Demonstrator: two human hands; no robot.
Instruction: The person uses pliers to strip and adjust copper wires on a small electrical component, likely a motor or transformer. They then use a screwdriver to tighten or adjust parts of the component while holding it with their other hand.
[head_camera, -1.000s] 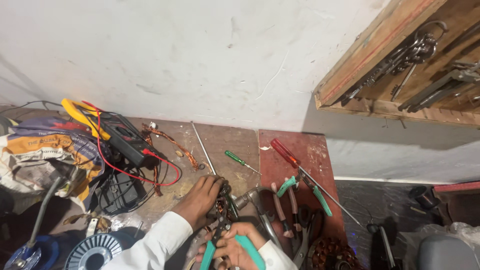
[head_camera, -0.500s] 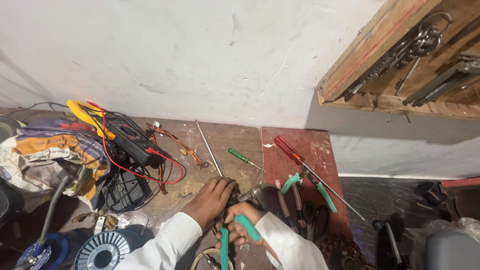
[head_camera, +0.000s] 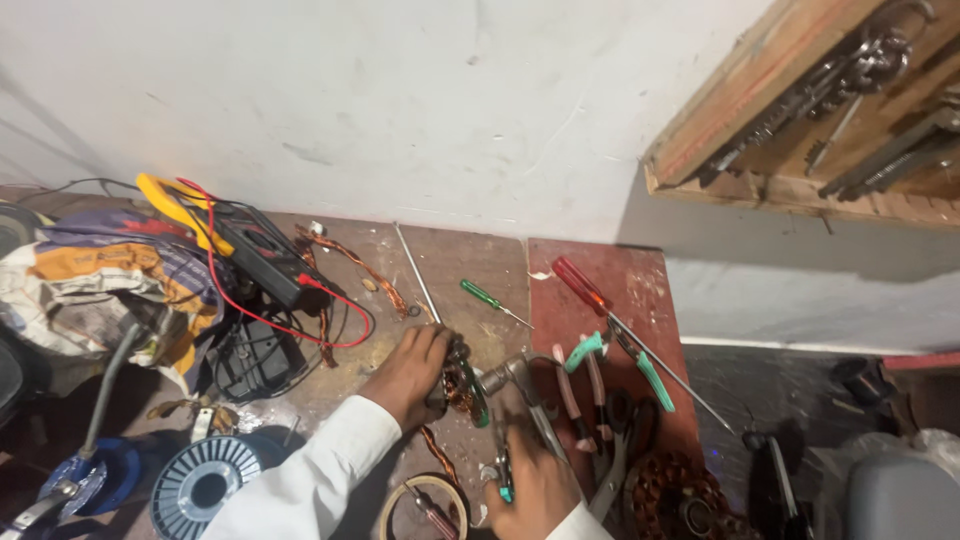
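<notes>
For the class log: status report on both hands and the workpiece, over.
Left hand gripping the copper-wound motor part. Right hand holding green-handled pliers beside it. Loose pliers and red screwdriver crowd the right side.

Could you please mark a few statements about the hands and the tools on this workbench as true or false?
1. The left hand grips a small motor armature with copper windings. True.
2. The right hand is empty. False: it holds green-handled pliers.
3. The red-handled screwdriver lies on the red part of the bench. True.
4. The green-handled screwdriver hangs on the wall rack. False: it lies flat on the bench.
5. A clamp meter with red and black leads lies left of the hands. True.
</notes>
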